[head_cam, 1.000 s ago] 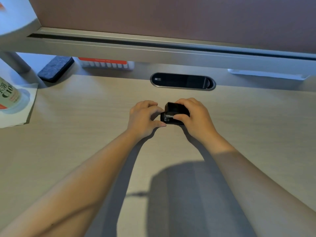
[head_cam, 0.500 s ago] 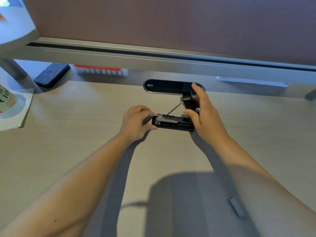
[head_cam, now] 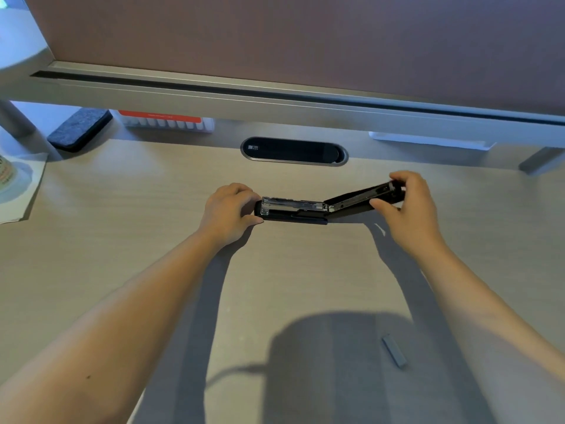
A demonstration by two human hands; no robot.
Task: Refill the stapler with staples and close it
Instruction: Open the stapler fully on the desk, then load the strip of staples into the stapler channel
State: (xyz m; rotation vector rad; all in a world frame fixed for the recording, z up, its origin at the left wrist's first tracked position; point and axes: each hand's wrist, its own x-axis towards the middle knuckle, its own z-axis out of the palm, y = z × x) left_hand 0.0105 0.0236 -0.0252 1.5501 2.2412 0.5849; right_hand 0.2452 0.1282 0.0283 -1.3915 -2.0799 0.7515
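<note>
A black stapler (head_cam: 293,211) lies on the light wooden desk (head_cam: 122,240), swung wide open so its metal staple channel faces up. My left hand (head_cam: 227,211) grips the front end of the base and holds it down. My right hand (head_cam: 409,206) pinches the far end of the stapler's top arm (head_cam: 357,197), which is folded back to the right and tilted slightly upward. A grey strip of staples (head_cam: 394,351) lies loose on the desk near me, to the right, in my shadow.
An oval black cable port (head_cam: 293,152) sits in the desk just behind the stapler. Under the rear shelf are a dark felt pad (head_cam: 79,128), a white and red box (head_cam: 166,122) and a white tray (head_cam: 428,141). Papers (head_cam: 18,191) lie at the left edge.
The stapler was closed between both hands a second ago. My right hand has swung the top arm up and over to the right, laying it nearly flat. The left hand stayed on the base.
</note>
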